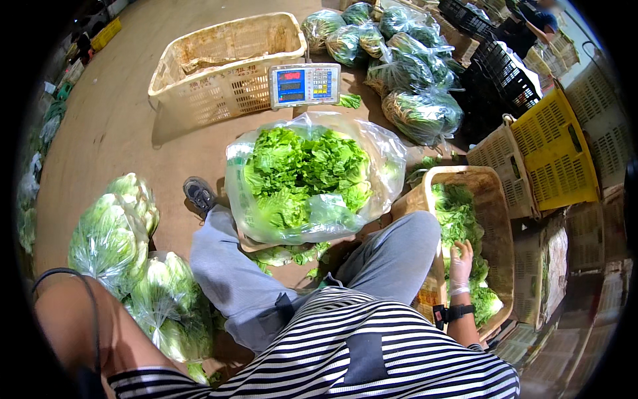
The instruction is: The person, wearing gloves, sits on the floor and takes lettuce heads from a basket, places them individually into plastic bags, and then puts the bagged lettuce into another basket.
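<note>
My right hand (460, 267), in a clear thin glove, reaches into a beige plastic crate (503, 259) at my right. Its fingers are apart and slightly bent above the green lettuce (458, 206) inside, and no head is visibly lifted. My left arm (100, 326) is bent at the lower left, with its hand outside the picture. Between my legs, an open clear plastic bag (389, 166) full of lettuce heads (306, 166) rests on the scale. Behind the bag rises the scale's display panel (305, 86), with a blue screen and keys.
Bagged lettuces (109, 239) stand on the floor at my left. A large beige crate (226, 86) sits beyond the scale. Bagged leafy greens (422, 110) pile up at the far right. Black crates (502, 76) and a yellow crate (555, 149) line the right side. Loose leaves (289, 256) lie below the scale.
</note>
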Tool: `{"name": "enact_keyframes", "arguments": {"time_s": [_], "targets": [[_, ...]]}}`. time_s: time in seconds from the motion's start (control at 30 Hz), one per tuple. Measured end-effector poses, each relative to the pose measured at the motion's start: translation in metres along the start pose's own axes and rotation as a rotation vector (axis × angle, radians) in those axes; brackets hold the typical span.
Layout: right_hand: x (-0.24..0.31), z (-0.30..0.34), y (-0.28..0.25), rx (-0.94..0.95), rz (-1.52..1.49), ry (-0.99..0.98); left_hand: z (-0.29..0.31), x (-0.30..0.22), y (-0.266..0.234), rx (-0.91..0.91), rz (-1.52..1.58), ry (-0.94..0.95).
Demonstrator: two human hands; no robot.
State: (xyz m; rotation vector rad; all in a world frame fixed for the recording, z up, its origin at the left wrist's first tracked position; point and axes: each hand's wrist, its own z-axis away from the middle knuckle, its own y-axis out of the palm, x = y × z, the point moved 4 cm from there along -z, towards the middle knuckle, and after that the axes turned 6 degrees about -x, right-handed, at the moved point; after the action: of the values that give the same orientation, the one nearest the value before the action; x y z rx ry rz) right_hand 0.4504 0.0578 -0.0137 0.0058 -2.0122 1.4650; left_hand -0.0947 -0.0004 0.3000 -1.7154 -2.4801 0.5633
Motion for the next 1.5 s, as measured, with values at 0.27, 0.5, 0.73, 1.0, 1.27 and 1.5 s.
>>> {"name": "enact_keyframes", "arguments": {"time_s": [0.27,0.5,0.73,1.0,1.27,1.5], "targets": [[0.003,0.004,0.023,-0.042,0.002,-0.113,0.014,-0.022,0.062,0.017,-0.056,0.027],[-0.009,0.009,0.021,0.066,-0.021,-0.075,0.012,-0.028,0.093,-0.003,0.002,0.049],[-0.063,0.044,-0.008,-0.064,-0.109,0.041,0.008,-0.022,0.14,0.013,0.144,0.076],[-0.086,0.072,-0.047,-0.016,-0.179,0.169,-0.004,-0.032,0.167,-0.001,0.135,0.107],[-0.095,0.024,-0.043,0.051,0.161,-0.16,-0.013,-0.038,0.187,-0.039,0.099,0.165],[-0.061,-0.029,0.071,0.588,0.481,-0.817,-0.025,-0.046,0.193,0.002,0.115,0.123]]}}
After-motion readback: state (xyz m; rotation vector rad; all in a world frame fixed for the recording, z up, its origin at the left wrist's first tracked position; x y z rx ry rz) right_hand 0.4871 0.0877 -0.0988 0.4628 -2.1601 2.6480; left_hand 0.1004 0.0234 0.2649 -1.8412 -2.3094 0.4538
